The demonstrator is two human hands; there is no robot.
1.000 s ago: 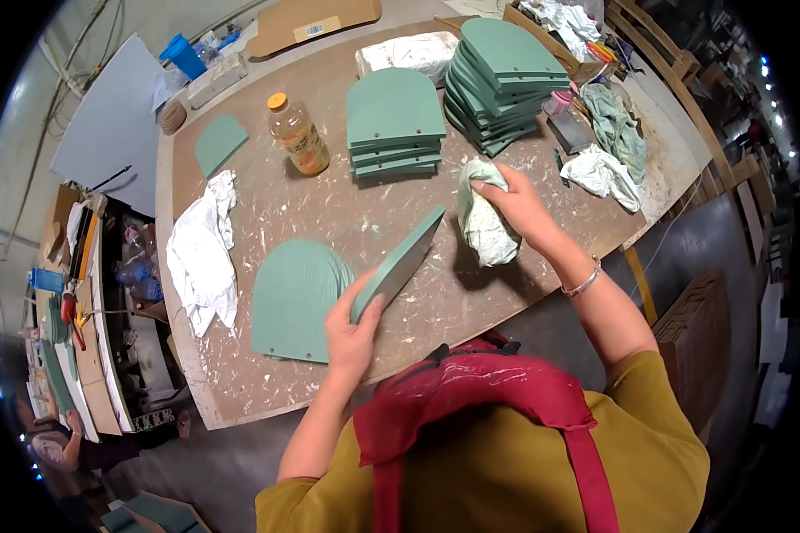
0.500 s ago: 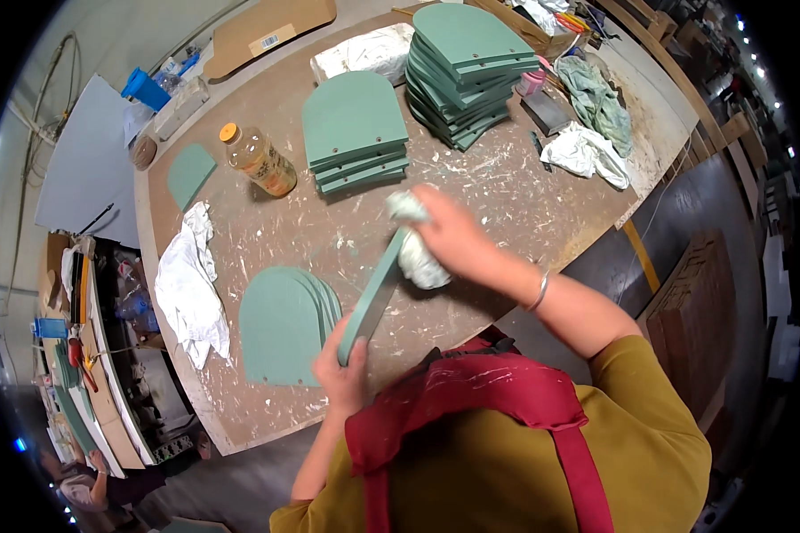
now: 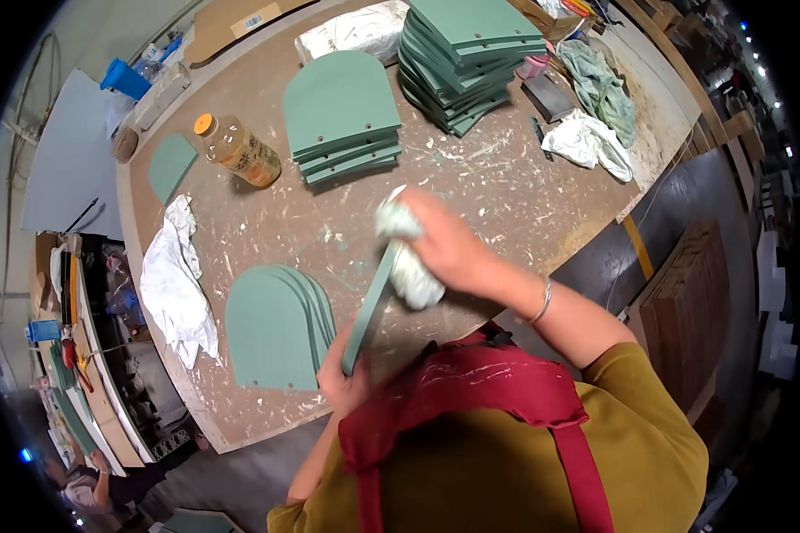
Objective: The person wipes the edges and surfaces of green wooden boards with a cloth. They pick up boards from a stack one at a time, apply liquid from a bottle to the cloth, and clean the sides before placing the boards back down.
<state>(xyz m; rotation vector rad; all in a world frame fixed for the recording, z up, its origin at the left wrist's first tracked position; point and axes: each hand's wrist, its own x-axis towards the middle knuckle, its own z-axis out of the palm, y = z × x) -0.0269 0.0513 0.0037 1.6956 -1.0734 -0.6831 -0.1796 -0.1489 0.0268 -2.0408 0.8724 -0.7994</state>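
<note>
Green board (image 3: 371, 306) on edge, clasped by left hand (image 3: 345, 380); right hand (image 3: 449, 249) clutching rag (image 3: 411, 266) against it.

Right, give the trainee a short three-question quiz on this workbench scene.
1. True or false: the left hand holds a green arched panel up on its edge.
2. What does the right hand press against that panel? A) a brush B) a crumpled cloth C) a sanding block
3. What stands on the table between the small green piece and the short stack of arched panels?

Key
1. True.
2. B, the pale cloth lies against the panel's upper part.
3. A plastic bottle with an orange cap, holding amber liquid.
</note>
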